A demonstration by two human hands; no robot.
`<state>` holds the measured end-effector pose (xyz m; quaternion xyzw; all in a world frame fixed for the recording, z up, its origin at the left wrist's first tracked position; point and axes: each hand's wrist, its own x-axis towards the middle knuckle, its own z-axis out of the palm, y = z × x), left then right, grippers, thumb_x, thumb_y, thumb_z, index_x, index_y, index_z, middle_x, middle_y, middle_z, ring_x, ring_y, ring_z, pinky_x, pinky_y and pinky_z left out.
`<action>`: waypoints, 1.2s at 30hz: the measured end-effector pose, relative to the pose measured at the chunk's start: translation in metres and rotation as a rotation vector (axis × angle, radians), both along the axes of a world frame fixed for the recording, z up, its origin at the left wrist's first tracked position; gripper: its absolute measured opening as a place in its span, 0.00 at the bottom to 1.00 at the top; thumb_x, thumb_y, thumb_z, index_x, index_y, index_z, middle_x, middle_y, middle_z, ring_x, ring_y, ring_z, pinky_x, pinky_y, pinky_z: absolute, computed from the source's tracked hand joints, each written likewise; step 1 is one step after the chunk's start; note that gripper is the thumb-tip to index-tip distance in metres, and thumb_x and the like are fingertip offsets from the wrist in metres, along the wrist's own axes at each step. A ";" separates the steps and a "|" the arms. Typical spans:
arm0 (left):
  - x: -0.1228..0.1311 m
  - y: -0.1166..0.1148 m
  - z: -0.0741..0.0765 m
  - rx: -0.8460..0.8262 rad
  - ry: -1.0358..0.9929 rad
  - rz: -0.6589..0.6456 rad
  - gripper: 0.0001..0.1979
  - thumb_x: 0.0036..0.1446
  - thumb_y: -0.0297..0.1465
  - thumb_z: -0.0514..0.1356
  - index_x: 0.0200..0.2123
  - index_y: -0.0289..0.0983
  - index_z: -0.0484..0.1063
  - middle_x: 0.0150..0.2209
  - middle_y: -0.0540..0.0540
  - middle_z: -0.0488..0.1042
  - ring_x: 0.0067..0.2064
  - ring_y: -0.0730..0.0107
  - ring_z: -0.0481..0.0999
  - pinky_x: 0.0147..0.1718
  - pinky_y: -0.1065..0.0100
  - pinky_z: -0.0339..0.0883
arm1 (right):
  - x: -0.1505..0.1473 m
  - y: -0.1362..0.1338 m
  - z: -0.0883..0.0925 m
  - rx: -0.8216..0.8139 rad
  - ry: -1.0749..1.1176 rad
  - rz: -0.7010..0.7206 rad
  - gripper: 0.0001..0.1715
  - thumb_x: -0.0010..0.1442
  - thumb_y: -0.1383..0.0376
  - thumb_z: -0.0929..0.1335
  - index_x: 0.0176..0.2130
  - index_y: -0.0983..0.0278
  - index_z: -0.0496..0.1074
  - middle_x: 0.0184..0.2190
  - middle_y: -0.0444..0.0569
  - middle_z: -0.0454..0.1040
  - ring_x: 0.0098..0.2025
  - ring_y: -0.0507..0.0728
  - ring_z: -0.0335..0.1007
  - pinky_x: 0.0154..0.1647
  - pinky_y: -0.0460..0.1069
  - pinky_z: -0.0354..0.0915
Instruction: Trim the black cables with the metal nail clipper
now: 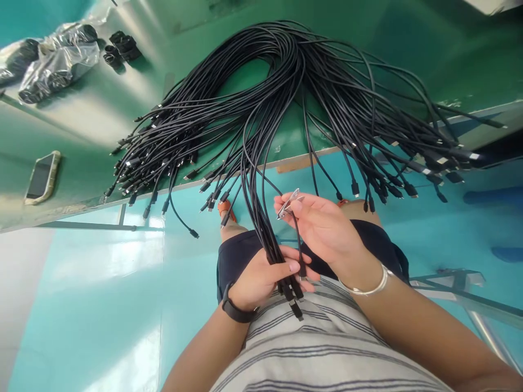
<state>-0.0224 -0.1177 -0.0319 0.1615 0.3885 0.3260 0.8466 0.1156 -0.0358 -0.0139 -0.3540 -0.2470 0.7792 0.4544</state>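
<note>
The person's left hand (261,277), with a black wristband watch (237,310) at the wrist, is closed around a thick bundle of black cables (269,239), its fingers curled over them just above a cluster of black plugs (292,296) that stick out below the hand. The right hand (322,228), with a silver bangle (365,286) on the wrist, pinches a small silver metal piece (290,204) between thumb and forefinger; its exact kind is hard to tell. The bundle rises from a large heap of black cables (286,60) draped across a green table (90,120), with many plug ends fanning over the table edge. Pale marks on some plugs (441,160) are too small to read, and no brand is legible. Farther along the table lie a phone in a rugged tan case (43,178), clear plastic bags of dark items (57,65), and black coils (122,48). Below are a striped shirt (327,337), dark shorts (241,261), and a teal floor (102,283).
</note>
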 end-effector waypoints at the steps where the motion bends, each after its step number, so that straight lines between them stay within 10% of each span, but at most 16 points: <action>1: 0.001 0.000 0.001 0.017 0.017 -0.003 0.15 0.52 0.34 0.69 0.40 0.30 0.77 0.31 0.39 0.81 0.28 0.64 0.81 0.31 0.67 0.75 | -0.002 0.002 0.001 0.012 0.001 -0.008 0.06 0.54 0.62 0.75 0.33 0.62 0.80 0.39 0.48 0.76 0.47 0.56 0.71 0.56 0.52 0.65; 14: 0.005 0.009 0.013 0.255 0.275 0.325 0.08 0.57 0.32 0.65 0.36 0.32 0.73 0.32 0.44 0.82 0.29 0.68 0.81 0.31 0.68 0.76 | 0.015 -0.038 0.001 -0.014 -0.112 -0.139 0.09 0.53 0.63 0.76 0.36 0.58 0.78 0.33 0.45 0.79 0.39 0.56 0.77 0.42 0.52 0.73; 36: 0.005 0.007 0.012 0.254 0.328 0.251 0.08 0.56 0.32 0.66 0.33 0.33 0.73 0.31 0.44 0.82 0.28 0.68 0.80 0.27 0.70 0.76 | 0.019 -0.037 0.000 0.025 -0.224 -0.083 0.07 0.55 0.62 0.76 0.36 0.60 0.78 0.31 0.45 0.80 0.35 0.53 0.79 0.39 0.48 0.76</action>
